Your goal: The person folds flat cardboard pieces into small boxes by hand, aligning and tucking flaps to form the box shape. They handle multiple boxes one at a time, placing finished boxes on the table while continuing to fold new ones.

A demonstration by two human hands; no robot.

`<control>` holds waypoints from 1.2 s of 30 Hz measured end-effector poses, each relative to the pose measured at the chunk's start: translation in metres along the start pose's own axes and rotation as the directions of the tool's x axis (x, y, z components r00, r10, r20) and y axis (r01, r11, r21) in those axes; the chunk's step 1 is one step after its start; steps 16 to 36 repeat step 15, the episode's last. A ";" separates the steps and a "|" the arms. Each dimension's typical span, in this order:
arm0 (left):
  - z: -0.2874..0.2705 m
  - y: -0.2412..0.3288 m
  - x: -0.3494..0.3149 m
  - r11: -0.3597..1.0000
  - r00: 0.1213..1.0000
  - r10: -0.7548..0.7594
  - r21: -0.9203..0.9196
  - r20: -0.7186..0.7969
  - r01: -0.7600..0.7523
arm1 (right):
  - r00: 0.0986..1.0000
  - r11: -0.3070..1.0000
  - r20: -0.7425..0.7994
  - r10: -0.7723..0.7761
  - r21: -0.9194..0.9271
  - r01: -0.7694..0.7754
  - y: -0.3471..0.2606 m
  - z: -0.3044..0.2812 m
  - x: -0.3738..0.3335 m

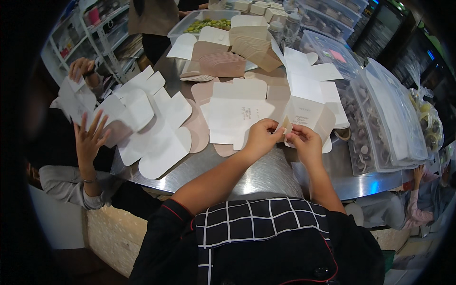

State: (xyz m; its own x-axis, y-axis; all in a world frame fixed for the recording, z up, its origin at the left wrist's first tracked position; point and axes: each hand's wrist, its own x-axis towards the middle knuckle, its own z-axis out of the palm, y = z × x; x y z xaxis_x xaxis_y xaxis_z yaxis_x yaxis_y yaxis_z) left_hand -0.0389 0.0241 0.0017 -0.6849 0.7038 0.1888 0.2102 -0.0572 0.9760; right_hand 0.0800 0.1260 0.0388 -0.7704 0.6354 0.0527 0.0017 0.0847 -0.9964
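Note:
A partly folded cardboard box [305,113], white and beige with printing on one panel, stands up in front of me on the steel table. My left hand [261,137] pinches a small flap at its near corner. Close beside it, my right hand [305,143] grips the same corner with thumb and fingers. Just left of the box lies a flat, unfolded box blank [235,111] with printing on it. Behind these are fanned stacks of pinkish blanks [222,64] and beige blanks [256,51].
At left, another person's hands [90,142] handle a white blank [77,99], near more loose blanks [166,128] on the steel table [259,183]. Clear plastic bins [392,126] and a bag [422,107] stand at right. A tub of green pieces [176,29] is at the back.

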 end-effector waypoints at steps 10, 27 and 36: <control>-0.004 0.008 -0.002 0.997 0.999 0.045 0.066 0.000 -0.045 | 1.000 1.000 -0.028 0.007 0.006 -0.007 0.010 -0.001 -0.003; -0.004 0.005 -0.001 0.998 0.998 -0.058 -0.012 0.013 0.059 | 1.000 1.000 0.003 -0.001 0.017 0.001 0.014 -0.004 -0.001; -0.004 0.005 -0.001 0.998 0.998 -0.058 -0.012 0.013 0.059 | 1.000 1.000 0.003 -0.001 0.017 0.001 0.014 -0.004 -0.001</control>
